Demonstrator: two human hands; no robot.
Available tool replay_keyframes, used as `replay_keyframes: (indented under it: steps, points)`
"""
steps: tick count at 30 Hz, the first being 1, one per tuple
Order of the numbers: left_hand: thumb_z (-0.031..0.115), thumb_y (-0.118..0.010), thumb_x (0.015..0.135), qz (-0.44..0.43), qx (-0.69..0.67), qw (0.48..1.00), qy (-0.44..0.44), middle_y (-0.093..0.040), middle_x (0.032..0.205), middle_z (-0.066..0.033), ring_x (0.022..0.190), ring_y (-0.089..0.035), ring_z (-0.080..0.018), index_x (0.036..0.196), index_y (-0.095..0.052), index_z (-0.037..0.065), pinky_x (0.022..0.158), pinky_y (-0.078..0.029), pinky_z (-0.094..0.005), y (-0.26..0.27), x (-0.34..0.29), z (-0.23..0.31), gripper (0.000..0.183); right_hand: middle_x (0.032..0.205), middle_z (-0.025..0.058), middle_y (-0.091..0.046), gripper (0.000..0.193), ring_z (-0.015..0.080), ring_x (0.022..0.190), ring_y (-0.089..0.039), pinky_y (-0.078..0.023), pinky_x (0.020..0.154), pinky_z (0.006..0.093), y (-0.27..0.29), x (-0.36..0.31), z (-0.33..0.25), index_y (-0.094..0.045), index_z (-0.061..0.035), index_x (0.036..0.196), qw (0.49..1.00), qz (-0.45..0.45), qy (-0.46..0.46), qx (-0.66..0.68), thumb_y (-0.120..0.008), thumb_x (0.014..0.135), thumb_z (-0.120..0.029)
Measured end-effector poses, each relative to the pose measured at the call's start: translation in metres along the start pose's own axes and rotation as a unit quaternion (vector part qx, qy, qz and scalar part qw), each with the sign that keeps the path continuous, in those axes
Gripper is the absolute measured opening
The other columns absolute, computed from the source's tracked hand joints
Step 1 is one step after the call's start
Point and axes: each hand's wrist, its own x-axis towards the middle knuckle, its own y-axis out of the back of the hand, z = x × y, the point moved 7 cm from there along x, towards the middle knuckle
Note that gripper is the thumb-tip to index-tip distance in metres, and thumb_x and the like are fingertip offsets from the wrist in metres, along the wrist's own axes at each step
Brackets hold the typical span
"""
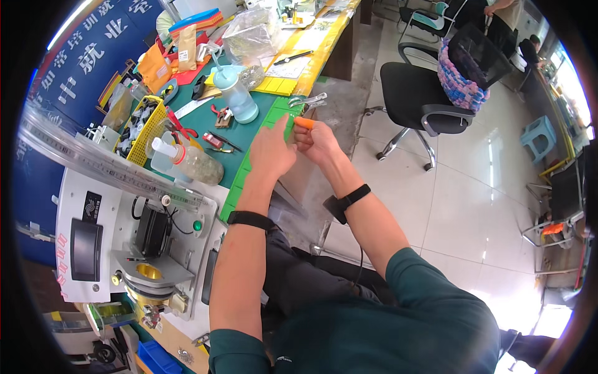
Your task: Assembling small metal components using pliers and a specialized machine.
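Note:
At the table's green-taped edge point(238, 188), my left hand point(274, 149) is bent over with its fingertips drawn together; whatever is between them is too small to make out. Just right of it, my right hand point(317, 142) grips a short orange cylindrical piece point(304, 123), its fingers curled around the lower side. A silver metal spring clamp point(308, 100) sits on the edge just beyond both hands. Left of them stands a lidded plastic cup point(237, 93) with a straw and pale blue liquid. Red-handled pliers point(221, 116) lie near the cup.
A yellow basket point(144, 128) of dark parts and a clear jar point(200, 165) stand to the left. Nearer is a white machine point(93, 243) with a clear tube. A black office chair point(411, 96) stands on the tiled floor to the right; people are in the far background.

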Motion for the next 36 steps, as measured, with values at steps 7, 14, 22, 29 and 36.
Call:
replay_keyframes:
  steps: [7,14,22,29,36]
  points:
    - [0.016,-0.077,0.086,-0.033,0.044,0.998,0.015,-0.06,0.119,-0.0247,0.113,-0.062,-0.0435,0.161,-0.038,0.029,0.096,-0.052,-0.0496,-0.007,0.009,0.002,0.086,0.067,-0.0054,-0.043,0.018,0.0055,0.048,-0.029,-0.024,0.045,0.0242,0.011,0.011,-0.005,-0.055,-0.0106,0.09,1.0,0.005,-0.013,0.013,-0.046,0.106,-0.011]
    - [0.015,-0.076,0.087,-0.036,0.048,0.998,0.008,-0.059,0.12,-0.0224,0.112,-0.063,-0.0427,0.16,-0.041,0.032,0.094,-0.052,-0.0499,-0.008,0.009,0.003,0.083,0.064,-0.0059,-0.04,0.02,0.0053,0.048,-0.027,-0.023,0.045,0.0238,0.011,0.014,-0.012,-0.053,-0.0121,0.085,0.994,-0.016,-0.112,0.009,-0.05,0.104,-0.013]
    - [0.018,-0.066,0.09,0.014,0.142,0.99,-0.009,-0.058,0.123,-0.0194,0.114,-0.063,-0.038,0.154,-0.049,0.032,0.091,-0.052,-0.0516,-0.016,0.007,0.014,0.068,0.066,-0.005,-0.043,0.018,0.0076,0.05,-0.03,-0.026,0.047,0.0252,0.02,0.013,-0.009,-0.057,-0.0091,0.089,0.99,-0.029,-0.138,0.03,-0.055,0.104,-0.019]
    - [0.032,-0.08,0.084,0.02,0.074,0.997,-0.023,-0.057,0.124,-0.0215,0.114,-0.061,-0.0396,0.155,-0.047,0.014,0.092,-0.052,-0.05,0.024,-0.038,0.031,0.08,0.117,0.0141,-0.071,0.037,0.0182,0.1,-0.07,-0.055,0.081,0.0349,0.023,-0.096,-0.087,-0.065,0.0,0.123,0.843,0.215,0.173,-0.462,-0.063,0.104,-0.032]
    - [0.007,-0.081,0.081,0.168,-0.193,0.967,0.015,-0.061,0.088,-0.0104,0.076,-0.061,-0.0292,0.109,-0.076,0.007,0.068,-0.049,-0.0379,0.151,-0.262,0.031,0.028,0.086,0.0143,-0.074,0.026,0.0192,0.066,-0.074,-0.058,0.054,0.0283,-0.121,-0.255,-0.021,-0.067,0.0024,0.112,0.94,-0.179,0.059,-0.285,-0.065,0.103,-0.022]
